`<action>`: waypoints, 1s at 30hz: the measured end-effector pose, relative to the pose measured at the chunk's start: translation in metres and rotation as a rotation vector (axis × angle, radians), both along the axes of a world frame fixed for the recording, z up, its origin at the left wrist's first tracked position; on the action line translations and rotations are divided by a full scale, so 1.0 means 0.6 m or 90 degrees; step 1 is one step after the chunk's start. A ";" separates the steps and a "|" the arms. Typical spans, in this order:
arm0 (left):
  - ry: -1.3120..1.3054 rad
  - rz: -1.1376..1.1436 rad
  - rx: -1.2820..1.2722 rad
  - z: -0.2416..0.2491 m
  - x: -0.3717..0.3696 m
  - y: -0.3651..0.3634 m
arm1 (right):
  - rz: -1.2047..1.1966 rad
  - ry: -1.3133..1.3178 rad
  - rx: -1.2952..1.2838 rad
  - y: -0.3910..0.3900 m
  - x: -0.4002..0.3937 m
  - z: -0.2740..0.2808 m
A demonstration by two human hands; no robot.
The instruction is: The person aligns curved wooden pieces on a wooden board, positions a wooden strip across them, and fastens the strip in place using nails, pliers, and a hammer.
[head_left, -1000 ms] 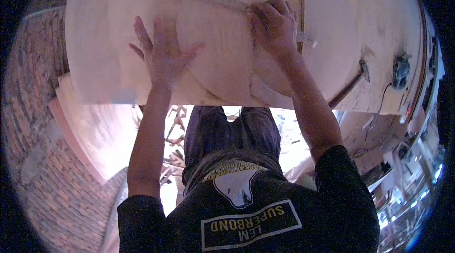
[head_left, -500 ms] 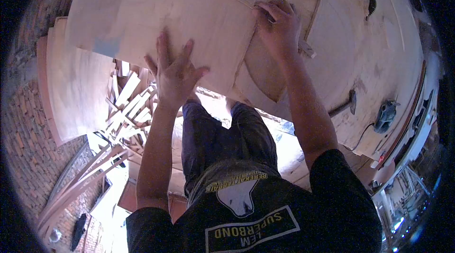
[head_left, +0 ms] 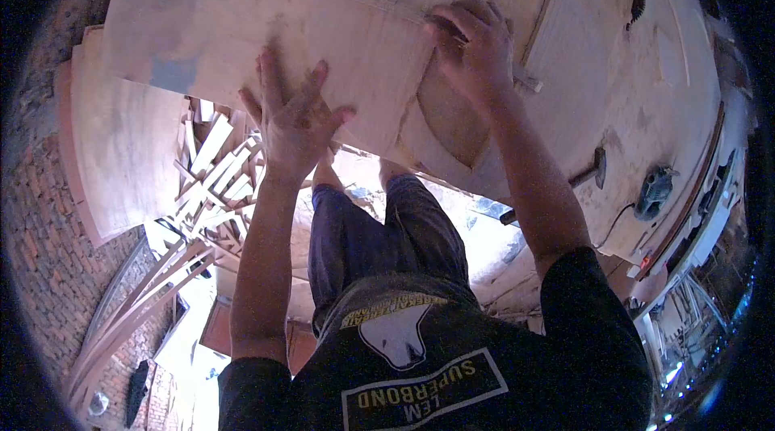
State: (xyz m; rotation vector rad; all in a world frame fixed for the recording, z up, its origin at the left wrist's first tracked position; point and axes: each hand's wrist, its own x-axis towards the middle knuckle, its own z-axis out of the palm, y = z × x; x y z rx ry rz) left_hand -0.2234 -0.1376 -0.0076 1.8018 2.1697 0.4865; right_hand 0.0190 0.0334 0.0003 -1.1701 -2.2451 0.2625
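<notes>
A pale wooden panel [head_left: 355,60] lies across the work surface in front of me. My left hand [head_left: 295,120] is flat on it with the fingers spread, holding nothing. By the panel's right edge, my right hand [head_left: 478,48] is curled, with a small dark thing partly showing under its fingers; its kind is hidden. Beneath and beside that hand is a wooden piece with a recessed, curved-edged shape [head_left: 454,120]. A small wood block [head_left: 527,81] sits just right of the right wrist.
A hammer [head_left: 598,169] and a corded power tool [head_left: 655,192] rest on the right of the work surface [head_left: 622,92]. A toothed saw blade [head_left: 638,5] lies farther back. Wood offcuts [head_left: 216,165] are heaped below left, near leaning boards [head_left: 125,156] and a brick wall [head_left: 40,205].
My view has shifted slightly. The right hand has moved a little left against the panel's edge, still curled. The left hand stays spread on the panel.
</notes>
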 end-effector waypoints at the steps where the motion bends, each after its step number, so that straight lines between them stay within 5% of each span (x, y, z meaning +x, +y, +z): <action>1: 0.008 0.004 0.000 -0.001 0.000 0.000 | -0.005 -0.013 0.009 0.005 -0.001 -0.002; 4: -0.015 0.000 -0.003 0.004 -0.002 0.001 | -0.076 0.146 -0.084 0.020 -0.007 -0.022; 10: -0.002 -0.018 -0.017 0.001 -0.003 -0.001 | 0.009 -0.031 -0.017 -0.018 0.002 0.004; 13: -0.014 -0.011 0.002 -0.001 -0.004 -0.001 | -0.052 0.063 -0.062 0.014 -0.004 -0.019; 16: -0.018 -0.010 -0.010 0.002 -0.003 -0.001 | 0.031 -0.049 -0.023 -0.020 0.006 -0.007; 22: 0.020 -0.017 0.014 -0.009 -0.004 -0.002 | -0.023 0.062 -0.049 0.005 -0.002 -0.017; 30: -0.048 -0.013 0.084 -0.024 -0.008 -0.005 | 0.060 -0.011 -0.027 -0.019 0.009 -0.004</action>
